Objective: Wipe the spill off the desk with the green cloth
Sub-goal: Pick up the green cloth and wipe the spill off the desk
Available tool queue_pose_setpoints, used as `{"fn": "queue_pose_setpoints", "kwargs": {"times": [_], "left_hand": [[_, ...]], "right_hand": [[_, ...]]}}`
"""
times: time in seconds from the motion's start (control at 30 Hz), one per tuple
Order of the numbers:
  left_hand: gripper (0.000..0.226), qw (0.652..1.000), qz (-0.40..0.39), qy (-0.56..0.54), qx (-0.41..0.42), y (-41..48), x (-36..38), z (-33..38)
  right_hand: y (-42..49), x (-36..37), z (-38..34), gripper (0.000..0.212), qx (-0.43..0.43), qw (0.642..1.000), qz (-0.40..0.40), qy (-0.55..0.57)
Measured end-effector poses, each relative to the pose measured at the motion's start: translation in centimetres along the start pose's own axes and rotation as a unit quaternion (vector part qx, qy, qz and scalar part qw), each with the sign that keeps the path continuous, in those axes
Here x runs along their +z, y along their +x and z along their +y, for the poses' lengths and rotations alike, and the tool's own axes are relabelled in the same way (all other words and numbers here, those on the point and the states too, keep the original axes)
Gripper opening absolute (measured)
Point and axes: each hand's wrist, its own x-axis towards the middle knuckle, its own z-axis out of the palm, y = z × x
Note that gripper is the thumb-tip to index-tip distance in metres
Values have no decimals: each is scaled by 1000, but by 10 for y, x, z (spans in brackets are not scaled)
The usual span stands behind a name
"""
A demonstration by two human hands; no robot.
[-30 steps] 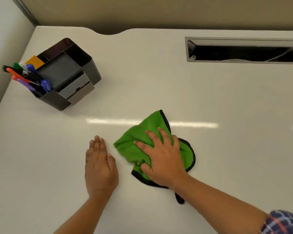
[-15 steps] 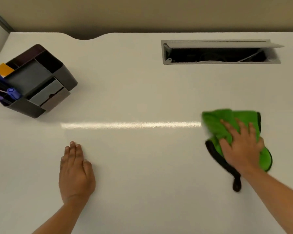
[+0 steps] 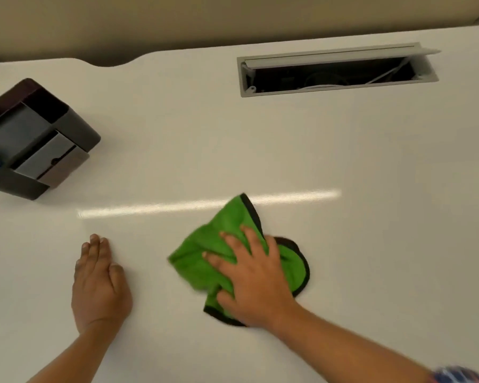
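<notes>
Two hands rest on a pale worktop (image 3: 260, 150). The right hand (image 3: 256, 283) lies palm down with fingers spread across a bunched green cloth (image 3: 205, 252), pressing it flat against the surface rather than gripping it. The left hand (image 3: 100, 286) lies flat and bare on the worktop a little to the left of the cloth, fingers together, holding nothing. The cloth, edged in black, sits near the middle of the front half of the worktop. Its left edge is blurred, suggesting movement. No spill can be made out on the glossy surface.

To wipe well, keep the palm weight even over the cloth, sweep in overlapping passes, and brace with the left hand.

A dark desk organiser (image 3: 36, 139) stands well apart at the far left. An open cable hatch (image 3: 335, 69) lies at the far right; steer any liquid away from it.
</notes>
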Motion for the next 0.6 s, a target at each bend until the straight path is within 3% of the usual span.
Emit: {"fn": "queue_pose_setpoints", "kwargs": {"times": [0.13, 0.27, 0.47, 0.6], "left_hand": [[64, 1000, 1, 7, -3, 2, 4, -6], [63, 1000, 2, 12, -5, 3, 6, -7], [63, 1000, 10, 9, -6, 3, 7, -8], [63, 1000, 12, 11, -9, 4, 8, -8]], "right_hand": [[-111, 5, 40, 79, 67, 997, -29, 21], [-160, -17, 126, 82, 220, 975, -15, 5], [-85, -51, 233, 65, 430, 895, 113, -33], [7, -62, 246, 73, 469, 875, 116, -25]]}}
